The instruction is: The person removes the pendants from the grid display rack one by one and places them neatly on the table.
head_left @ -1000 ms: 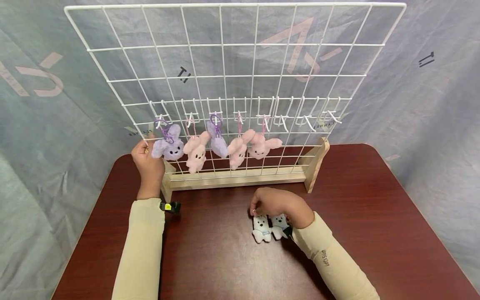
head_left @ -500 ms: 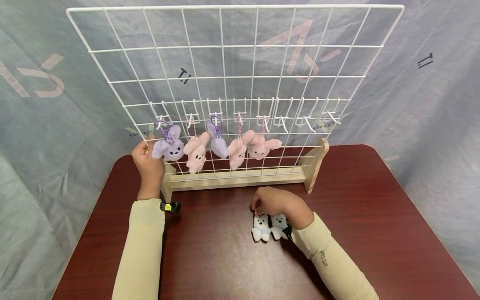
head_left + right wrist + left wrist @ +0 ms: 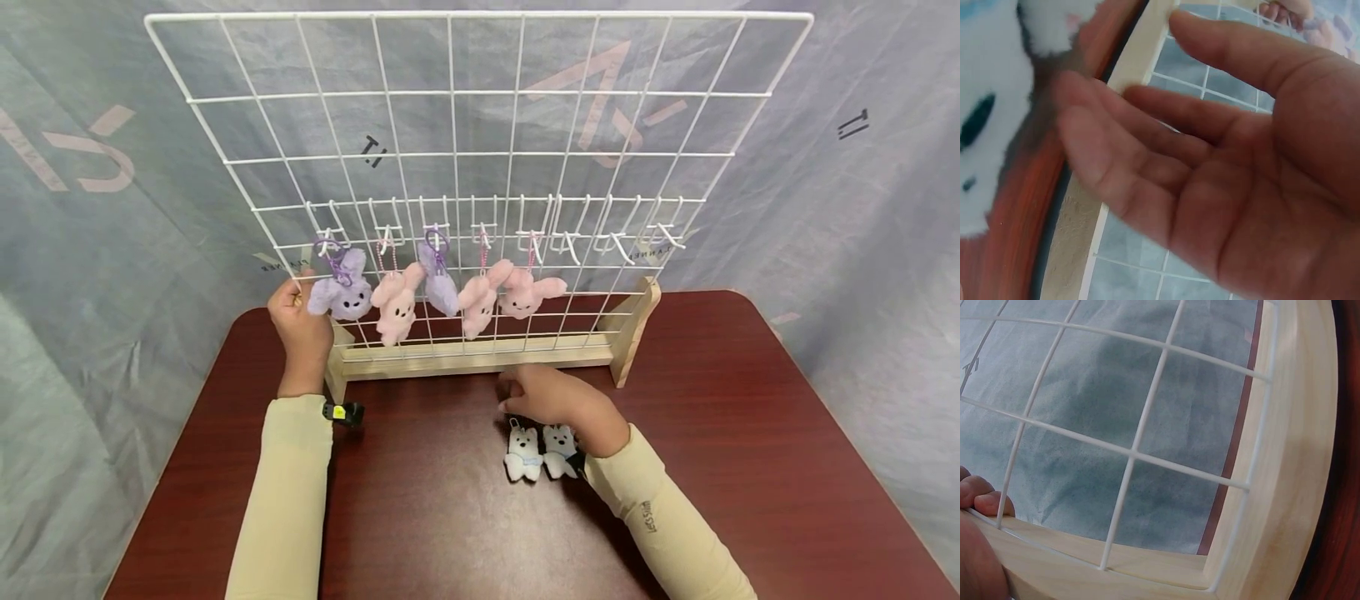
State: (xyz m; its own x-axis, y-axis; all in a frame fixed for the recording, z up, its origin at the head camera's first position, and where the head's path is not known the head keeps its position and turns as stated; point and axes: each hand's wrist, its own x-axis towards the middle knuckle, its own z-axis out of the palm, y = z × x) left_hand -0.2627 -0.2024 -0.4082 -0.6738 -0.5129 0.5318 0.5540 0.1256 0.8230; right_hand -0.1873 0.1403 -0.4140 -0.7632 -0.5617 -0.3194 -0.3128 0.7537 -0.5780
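My left hand (image 3: 302, 329) grips the left edge of the white wire grid rack (image 3: 480, 154). In the left wrist view, the fingertips (image 3: 992, 503) show behind the wire, with the thumb on the near side of the wooden upright (image 3: 1072, 572). Just above two white plush dog keychains, my right hand (image 3: 551, 396) hovers with nothing in it. Its palm and loosely bent fingers show in the right wrist view. The left keychain (image 3: 523, 457) lies face up with its clasp pointing at the rack, and the right keychain (image 3: 559, 452) lies close beside it, partly under the wrist.
Several plush bunny keychains hang on the rack's hooks, among them a purple bunny (image 3: 351, 298) and a pink bunny (image 3: 397, 312). Bare hooks (image 3: 618, 247) are at the right. A wooden base (image 3: 480, 358) supports the rack on the dark red table (image 3: 420, 500).
My right hand has let go of the left dog keychain's clasp and risen slightly toward the rack. The dog stays on the table. My left hand keeps its place on the rack.
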